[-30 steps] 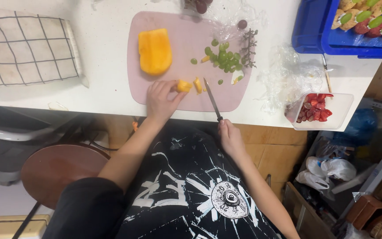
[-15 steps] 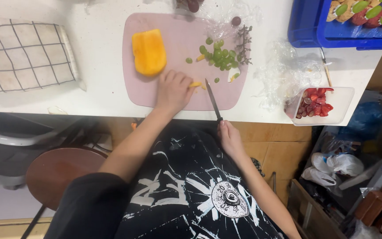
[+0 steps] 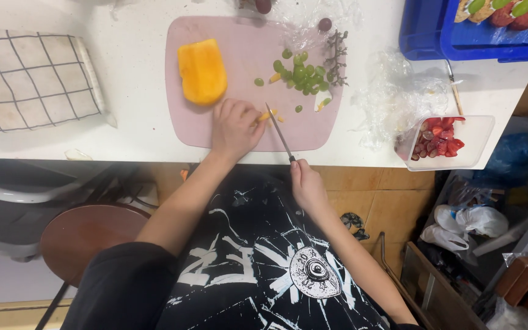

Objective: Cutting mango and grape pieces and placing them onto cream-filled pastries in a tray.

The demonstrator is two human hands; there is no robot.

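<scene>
single head view, steeply down, fairly near, over pink cutting board (image 3: 239,131) and lap

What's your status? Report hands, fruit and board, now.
Left hand pinning small orange fruit piece on pink cutting board. Right hand gripping knife, blade at the piece. Grapes clear.

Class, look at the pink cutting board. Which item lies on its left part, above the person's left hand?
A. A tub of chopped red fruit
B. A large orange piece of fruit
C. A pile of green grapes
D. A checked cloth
B: the large orange piece of fruit lies on the left part of the pink cutting board, just above the left hand; the green grapes lie further right.
</scene>
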